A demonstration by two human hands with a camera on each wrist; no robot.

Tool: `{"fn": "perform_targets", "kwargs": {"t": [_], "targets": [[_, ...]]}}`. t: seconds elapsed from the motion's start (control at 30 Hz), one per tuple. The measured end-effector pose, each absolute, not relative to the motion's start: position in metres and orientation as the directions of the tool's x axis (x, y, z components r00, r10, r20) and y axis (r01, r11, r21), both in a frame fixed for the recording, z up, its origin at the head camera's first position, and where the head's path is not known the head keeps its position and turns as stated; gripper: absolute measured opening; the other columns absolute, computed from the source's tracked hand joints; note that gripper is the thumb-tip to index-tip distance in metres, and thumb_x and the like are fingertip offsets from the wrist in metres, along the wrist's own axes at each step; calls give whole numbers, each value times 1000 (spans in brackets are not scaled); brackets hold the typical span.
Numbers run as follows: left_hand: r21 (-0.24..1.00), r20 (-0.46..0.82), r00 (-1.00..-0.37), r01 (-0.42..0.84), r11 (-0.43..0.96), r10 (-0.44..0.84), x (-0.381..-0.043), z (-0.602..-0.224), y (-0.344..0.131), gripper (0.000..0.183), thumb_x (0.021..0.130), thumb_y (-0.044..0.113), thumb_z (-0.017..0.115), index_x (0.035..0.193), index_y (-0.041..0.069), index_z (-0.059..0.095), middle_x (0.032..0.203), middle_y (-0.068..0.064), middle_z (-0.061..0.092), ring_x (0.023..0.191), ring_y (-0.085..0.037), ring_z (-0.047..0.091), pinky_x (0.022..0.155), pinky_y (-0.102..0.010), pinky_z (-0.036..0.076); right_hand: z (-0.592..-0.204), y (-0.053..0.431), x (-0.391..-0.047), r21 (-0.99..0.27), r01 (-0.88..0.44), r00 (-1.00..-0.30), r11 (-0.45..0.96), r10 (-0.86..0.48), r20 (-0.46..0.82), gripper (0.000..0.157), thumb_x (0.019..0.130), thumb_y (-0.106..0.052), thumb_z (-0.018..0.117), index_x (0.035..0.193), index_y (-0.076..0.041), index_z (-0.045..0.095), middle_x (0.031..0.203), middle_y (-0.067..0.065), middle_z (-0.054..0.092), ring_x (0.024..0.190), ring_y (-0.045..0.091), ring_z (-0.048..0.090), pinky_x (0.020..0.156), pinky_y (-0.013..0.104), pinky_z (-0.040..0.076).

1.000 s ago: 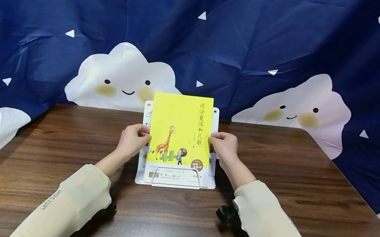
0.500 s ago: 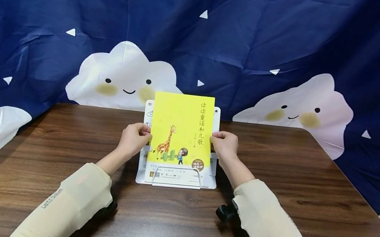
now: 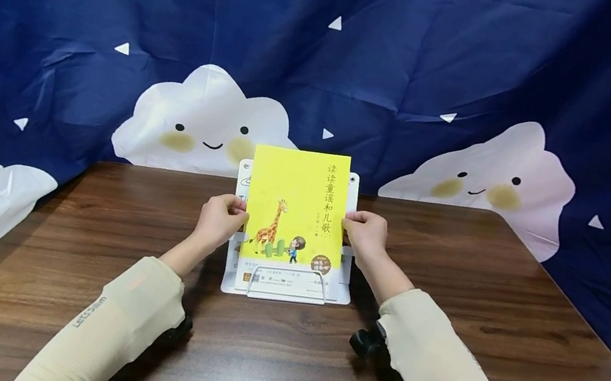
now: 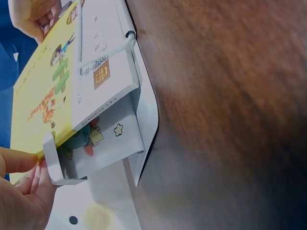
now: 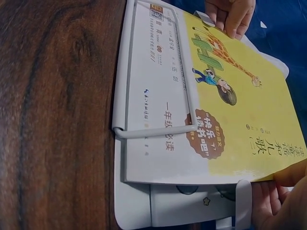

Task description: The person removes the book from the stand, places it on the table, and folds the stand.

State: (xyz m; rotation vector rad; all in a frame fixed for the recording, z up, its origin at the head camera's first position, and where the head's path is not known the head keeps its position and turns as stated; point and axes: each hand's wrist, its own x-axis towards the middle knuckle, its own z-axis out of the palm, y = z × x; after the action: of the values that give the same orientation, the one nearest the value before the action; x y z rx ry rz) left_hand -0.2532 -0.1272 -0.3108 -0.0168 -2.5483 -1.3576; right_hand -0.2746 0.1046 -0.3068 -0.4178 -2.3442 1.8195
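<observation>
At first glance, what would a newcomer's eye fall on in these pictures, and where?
The bright yellow book probably comes first, leaning on a white stand on the wooden table, its side edges pinched by the left hand and the right hand. Next are the smiling white clouds on the dark blue backdrop behind the table.

I see open room above the yellow book point(image 3: 297, 218) and over the tabletop point(image 3: 270, 355) between the pale sleeves point(image 3: 111, 319). The left hand point(image 3: 221, 221) and right hand point(image 3: 367, 237) block the book's sides; a white wire bar point(image 5: 160, 131) crosses its lower front.
</observation>
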Motion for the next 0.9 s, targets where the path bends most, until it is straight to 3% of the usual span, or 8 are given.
{"fn": "perform_targets", "kwargs": {"t": [0.13,0.4,0.63,0.67,0.9], "targets": [[816,226,-967,123,564,-116,-254,-311,-127,12,75,2,53,85,-3,58,74,-10,54,65,-18,49,52,-23,41,-303,104,-272,-964,128,-953,234,299,-54,16,80,-1,55,94,4,59,95,14,51,76,21,52,69,32,48],[814,230,-966,125,567,-116,-257,-310,-127,12,76,2,53,86,-3,58,75,-10,55,66,-18,50,52,-23,41,-306,107,-282,-968,116,-951,224,306,-43,10,79,-1,57,88,3,60,90,13,52,70,19,53,63,34,49],[816,236,-965,133,563,-115,-258,-307,-126,13,76,2,53,87,-3,57,77,-11,56,67,-19,50,52,-23,41,-298,105,-277,-969,129,-949,212,310,-59,13,80,0,54,91,5,59,92,13,51,75,20,51,70,33,48],[816,236,-965,133,562,-115,-258,-306,-126,13,76,2,53,87,-3,57,77,-11,55,67,-19,50,52,-23,41,-301,107,-280,-972,114,-952,203,302,-48,11,79,1,56,89,4,60,90,12,52,72,19,51,66,32,48],[814,238,-965,136,566,-111,-258,-301,-125,13,76,2,53,87,-3,57,77,-10,55,68,-19,49,53,-23,41,-295,105,-278,-973,120,-952,198,301,-57,16,79,1,54,93,6,58,92,13,50,77,24,50,73,37,47]]}}
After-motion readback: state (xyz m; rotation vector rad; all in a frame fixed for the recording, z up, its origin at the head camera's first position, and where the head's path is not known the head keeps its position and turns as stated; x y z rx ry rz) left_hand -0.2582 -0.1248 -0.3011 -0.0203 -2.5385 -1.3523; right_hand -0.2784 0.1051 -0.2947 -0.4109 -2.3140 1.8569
